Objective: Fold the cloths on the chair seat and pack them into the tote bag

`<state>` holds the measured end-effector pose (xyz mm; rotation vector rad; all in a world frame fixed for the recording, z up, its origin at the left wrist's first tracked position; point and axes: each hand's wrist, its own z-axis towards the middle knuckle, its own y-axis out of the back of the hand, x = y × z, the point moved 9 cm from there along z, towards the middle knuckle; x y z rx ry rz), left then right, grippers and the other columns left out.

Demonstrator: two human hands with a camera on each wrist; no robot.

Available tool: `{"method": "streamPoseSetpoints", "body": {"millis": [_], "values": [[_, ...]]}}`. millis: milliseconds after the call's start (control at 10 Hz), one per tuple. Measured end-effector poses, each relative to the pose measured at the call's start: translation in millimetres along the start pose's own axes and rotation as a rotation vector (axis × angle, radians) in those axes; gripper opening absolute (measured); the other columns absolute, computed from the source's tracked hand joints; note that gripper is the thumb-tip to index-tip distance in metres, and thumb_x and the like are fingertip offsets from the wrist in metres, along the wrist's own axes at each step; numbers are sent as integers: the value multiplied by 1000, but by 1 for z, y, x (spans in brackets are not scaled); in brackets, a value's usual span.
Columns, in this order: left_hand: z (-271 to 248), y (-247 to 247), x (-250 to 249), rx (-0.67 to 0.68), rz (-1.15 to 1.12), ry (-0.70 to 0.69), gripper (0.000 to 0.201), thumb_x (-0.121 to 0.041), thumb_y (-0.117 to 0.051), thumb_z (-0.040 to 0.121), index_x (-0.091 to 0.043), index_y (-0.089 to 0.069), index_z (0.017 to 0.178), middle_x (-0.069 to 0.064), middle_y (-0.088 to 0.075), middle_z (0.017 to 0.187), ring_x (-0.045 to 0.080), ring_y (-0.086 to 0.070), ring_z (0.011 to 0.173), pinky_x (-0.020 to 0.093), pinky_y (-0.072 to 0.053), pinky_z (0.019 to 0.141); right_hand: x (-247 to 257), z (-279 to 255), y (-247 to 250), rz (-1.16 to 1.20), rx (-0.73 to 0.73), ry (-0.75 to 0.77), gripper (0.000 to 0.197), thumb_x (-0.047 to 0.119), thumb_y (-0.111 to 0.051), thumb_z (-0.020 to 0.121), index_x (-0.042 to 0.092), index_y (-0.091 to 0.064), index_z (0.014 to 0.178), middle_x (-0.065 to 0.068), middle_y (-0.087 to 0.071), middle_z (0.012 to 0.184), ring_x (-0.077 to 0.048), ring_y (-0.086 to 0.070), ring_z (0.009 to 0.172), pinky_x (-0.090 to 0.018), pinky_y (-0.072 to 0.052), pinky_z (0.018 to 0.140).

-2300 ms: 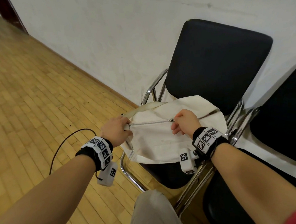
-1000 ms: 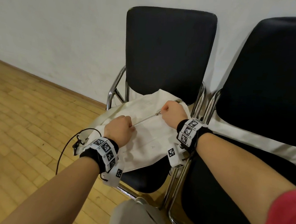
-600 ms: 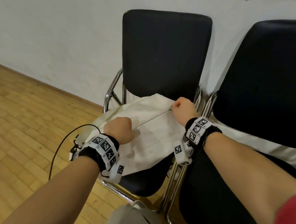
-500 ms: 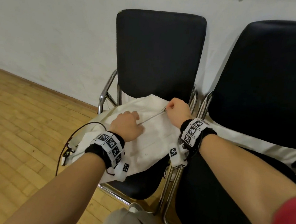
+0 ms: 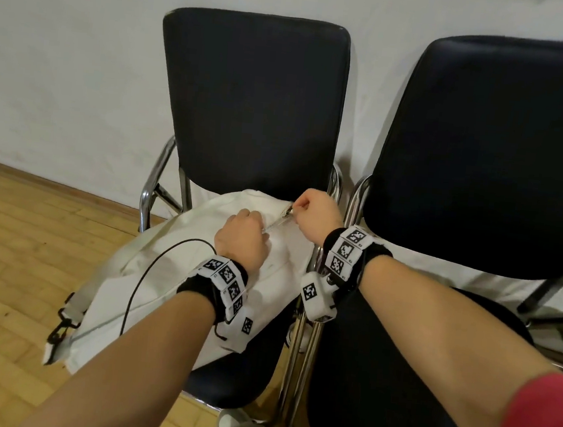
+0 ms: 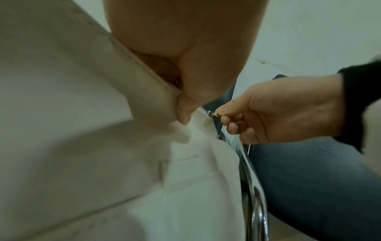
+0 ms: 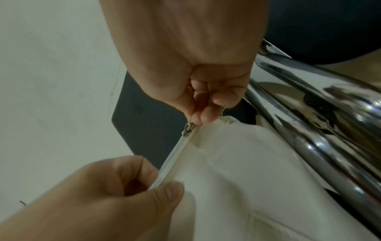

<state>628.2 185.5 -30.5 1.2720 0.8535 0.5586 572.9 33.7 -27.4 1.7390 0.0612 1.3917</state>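
Zipper point(image 7: 188, 128) is nearly run to its end: my right hand point(image 5: 314, 213) pinches the metal pull between thumb and fingertip, other fingers curled in. My left hand point(image 5: 243, 240) is fisted on the tote bag point(image 5: 162, 291), thumb and fingers clamping the fabric edge right beside the zipper track point(image 7: 171, 161) to keep it taut. Bag lies flat on the seat of the left chair point(image 5: 249, 107), spilling off the seat's 7 o'clock corner, with its strap and black clip point(image 5: 61, 329) hanging toward the floor. Right hand sits at 1 o'clock from the left, close together, only a short stretch of track between them.

Progress, my read: no loose cloths visible on the seat, so folding and packing look done, contents presumably inside but I can't see in. The bag is being closed; slider is almost at the far corner. Left: last bit of zip, let go.

Versus earlier frames: right hand has dragged the pull from roughly mid-bag up toward the 1 o'clock corner by the chrome armrest point(image 7: 309, 130). Left hand has let go of the near end of the zipper and regripped further along, so the gap between hands has shrunk. Bag has stayed on the seat. A second chair point(image 5: 484, 164) stands at 3 o'clock.
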Motion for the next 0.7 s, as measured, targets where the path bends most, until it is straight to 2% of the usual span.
{"method": "streamPoseSetpoints", "body": {"millis": [100,200,500,600,700], "values": [[-3,2,1,-1,-28,-5,15,-29,-55,94,-16,-58,101,-2,-45,95,23,-54,97,35,-39,69,-6,5,8,-21,-42,-44,14,11,-53,92,21,-63,88,4,-61,91,-17,-60,86,-34,-53,78],[-5,4,0,-1,-33,-15,14,-30,-56,93,-17,-57,99,-3,-45,95,23,-54,97,35,-39,68,-17,9,14,-32,-82,-120,15,12,-51,92,19,-64,93,3,-62,95,-17,-60,87,-35,-54,79],[-12,16,-3,-11,4,-20,17,-29,-54,95,-15,-59,104,2,-53,103,24,-54,98,35,-40,69,-24,5,9,-25,-92,-201,17,8,-50,93,18,-63,94,3,-58,91,-18,-57,86,-31,-49,73],[-19,16,-3,9,-5,-7,18,-26,-50,97,-14,-60,105,4,-54,105,26,-54,100,36,-41,69,-29,-1,9,23,-90,-196,18,9,-51,94,22,-62,89,1,-66,94,-18,-63,87,-30,-51,72],[-24,23,-2,5,-20,2,20,-20,-48,96,-16,-65,107,6,-56,107,28,-55,100,37,-42,71,-32,-6,18,59,-70,-191,23,6,-56,90,28,-61,85,0,-69,95,-19,-66,91,-36,-57,82]]}}
